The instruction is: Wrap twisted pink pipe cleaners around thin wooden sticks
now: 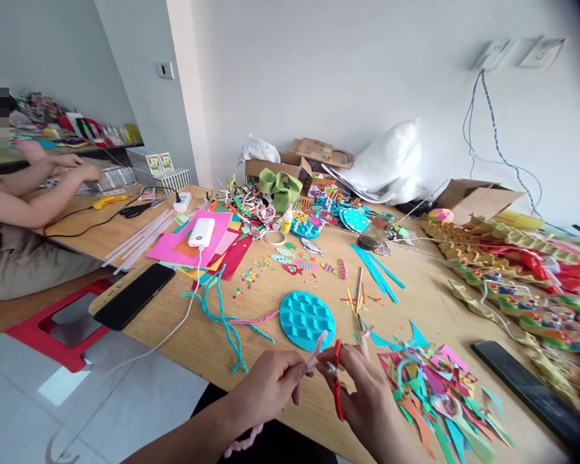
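Note:
In my left hand (pixel 273 383) is a pale pink twisted strip (pixel 320 343), pinched between thumb and fingers. Its short end points up, and a crinkled length hangs below my wrist. My right hand (pixel 362 393) has its fingers through the red handles of a pair of scissors (pixel 338 390); their blades are mostly hidden by the fingers. Both hands nearly meet over the table's front edge. Just beyond them lies a turquoise oval disc (pixel 305 316) with raised diamond shapes. A pink twisted strand (pixel 254 319) runs from it to turquoise twisted strands (pixel 227 316) on the left.
Paper scraps (pixel 439 399) are piled right of my hands, beside a dark phone (pixel 526 386). Another phone (pixel 135 296) lies at the left edge. A white power bank (pixel 202 232) trails a cable. Fish cut-outs (pixel 299 263) lie mid-table. At far left, a co-worker's hands (pixel 80 169) work.

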{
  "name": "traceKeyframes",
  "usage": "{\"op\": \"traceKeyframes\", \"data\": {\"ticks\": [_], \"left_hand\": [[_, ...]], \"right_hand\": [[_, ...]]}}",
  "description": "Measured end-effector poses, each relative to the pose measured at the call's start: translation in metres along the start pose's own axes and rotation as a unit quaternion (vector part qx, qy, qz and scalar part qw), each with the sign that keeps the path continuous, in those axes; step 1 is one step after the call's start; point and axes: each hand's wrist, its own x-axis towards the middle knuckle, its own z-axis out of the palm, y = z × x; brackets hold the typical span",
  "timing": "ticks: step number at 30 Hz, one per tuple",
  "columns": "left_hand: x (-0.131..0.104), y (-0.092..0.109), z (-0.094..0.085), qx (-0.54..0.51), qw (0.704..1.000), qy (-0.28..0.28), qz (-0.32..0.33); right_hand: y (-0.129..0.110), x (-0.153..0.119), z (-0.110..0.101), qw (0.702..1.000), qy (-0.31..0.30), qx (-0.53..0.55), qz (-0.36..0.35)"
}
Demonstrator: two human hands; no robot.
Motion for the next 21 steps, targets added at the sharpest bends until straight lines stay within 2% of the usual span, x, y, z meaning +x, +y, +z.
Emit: {"op": "traceKeyframes", "data": {"ticks": [3,6,10,12,15,18,20,21], "left_hand": [[0.001,0.0,-0.005,-0.05,0.998,0.024,0.006],[0.002,0.001,-0.008,-0.089,0.995,0.031,0.014],[0.003,0.002,-0.009,-0.118,0.993,0.013,0.013],[0.004,0.002,-0.007,-0.121,0.992,-0.016,0.005],[0.003,0.003,-0.007,-0.109,0.992,-0.067,-0.004],[-0.004,0.006,-0.019,-0.008,0.996,-0.065,0.053],[-0.012,0.005,-0.039,0.125,0.981,0.024,0.145],[-0.017,0.003,-0.052,0.185,0.967,0.077,0.156]], "right_hand": [[0.001,0.004,0.014,0.981,0.08,0.114,0.135],[-0.006,0.012,0.023,0.925,0.117,0.281,0.227],[-0.015,0.022,0.032,0.833,0.109,0.472,0.265],[-0.015,0.024,0.035,0.81,0.088,0.515,0.265],[-0.012,0.024,0.036,0.805,0.047,0.526,0.27],[-0.006,0.025,0.027,0.831,0.058,0.477,0.282],[-0.001,0.026,0.018,0.84,0.091,0.453,0.285],[0.003,0.027,0.013,0.838,0.104,0.453,0.286]]}}
